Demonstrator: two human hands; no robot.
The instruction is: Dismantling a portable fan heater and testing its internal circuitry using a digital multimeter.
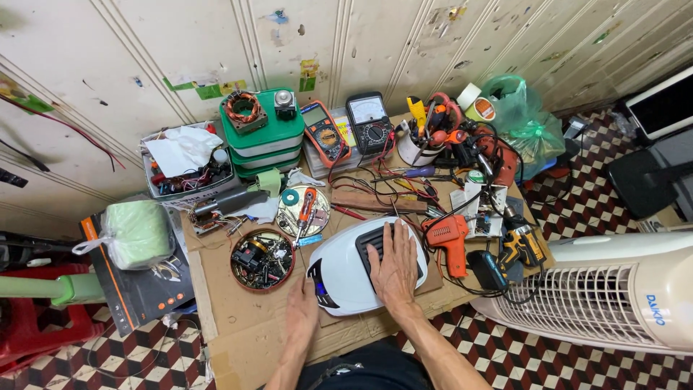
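Head view: right hand lies flat, fingers spread, on the white housing; left hand rests against its near edge, grip unclear, beside a parts tin.

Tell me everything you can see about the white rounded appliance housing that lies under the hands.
The white housing is a rounded, glossy shell that looks like plastic. It has a dark slatted grille on top and a small dark panel with blue marks at its near-left edge. It lies flat on brown cardboard covering the table, between a round tin of small parts and an orange tool. The right hand rests palm-down on the grille; the left hand touches its near-left edge.
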